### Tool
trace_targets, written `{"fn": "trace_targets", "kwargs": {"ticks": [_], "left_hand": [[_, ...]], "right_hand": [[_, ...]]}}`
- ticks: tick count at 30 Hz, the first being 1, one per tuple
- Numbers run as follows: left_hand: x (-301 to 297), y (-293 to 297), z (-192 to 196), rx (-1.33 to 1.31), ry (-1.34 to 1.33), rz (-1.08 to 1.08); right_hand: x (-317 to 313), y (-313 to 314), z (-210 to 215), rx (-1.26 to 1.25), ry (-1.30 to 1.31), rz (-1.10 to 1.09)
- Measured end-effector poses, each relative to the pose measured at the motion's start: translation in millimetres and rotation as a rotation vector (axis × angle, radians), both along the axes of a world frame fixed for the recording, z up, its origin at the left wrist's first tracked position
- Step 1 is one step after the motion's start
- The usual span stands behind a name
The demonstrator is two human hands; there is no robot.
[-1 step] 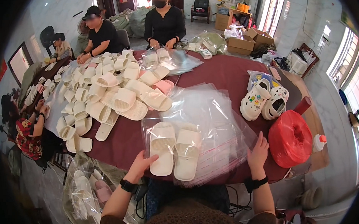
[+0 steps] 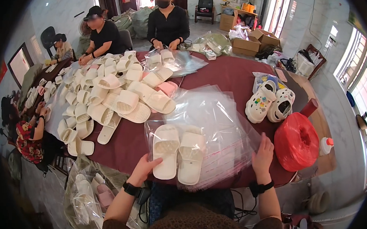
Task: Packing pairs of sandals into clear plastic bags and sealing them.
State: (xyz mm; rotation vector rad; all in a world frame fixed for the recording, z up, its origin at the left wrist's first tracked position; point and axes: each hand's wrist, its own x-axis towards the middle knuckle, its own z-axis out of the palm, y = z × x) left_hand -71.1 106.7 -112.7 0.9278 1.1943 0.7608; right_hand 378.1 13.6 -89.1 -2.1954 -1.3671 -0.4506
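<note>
A pair of cream slippers (image 2: 178, 155) lies side by side, soles down, in a clear plastic bag (image 2: 151, 131) at the table's near edge. My left hand (image 2: 146, 166) is closed on the left slipper's side, thumb on top near the heel; its other fingers are hidden beneath. More clear bags (image 2: 221, 137) lie flat in a stack under and to the right of the pair. At the right edge of the plastic, my right hand (image 2: 263, 157) has its fingers stretched out, thumb apart, touching or nearly touching the film.
A heap of cream slippers (image 2: 110, 86) covers the left of the maroon-covered table (image 2: 243, 74). To the right are white clogs (image 2: 259, 102), a red roll of plastic twine (image 2: 297, 141) and a white bottle (image 2: 326, 146). Several people work around the table; one person (image 2: 168, 24) handles bagged slippers opposite.
My right hand has shifted very slightly left, its fingers drawing a little closer together. My left hand and the slippers stay where they were.
</note>
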Motion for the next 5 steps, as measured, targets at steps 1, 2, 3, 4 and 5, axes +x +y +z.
{"fn": "trace_targets", "kwargs": {"ticks": [1, 2, 3, 4, 5], "left_hand": [[3, 2, 2, -0.054, -0.073, -0.065], [5, 4, 5, -0.054, -0.073, -0.073], [7, 3, 11, -0.113, -0.131, -0.068], [9, 4, 14, -0.172, -0.189, -0.062], [8, 5, 8, -0.119, -0.209, -0.079]], "right_hand": [[-1, 1, 0, -0.069, -0.097, 0.139], [-4, 2, 2, -0.139, -0.193, 0.275], [-10, 2, 3, -0.139, -0.192, 0.268], [-20, 1, 3, -0.154, -0.208, 0.403], [-36, -1, 7, -0.168, -0.225, 0.545]]}}
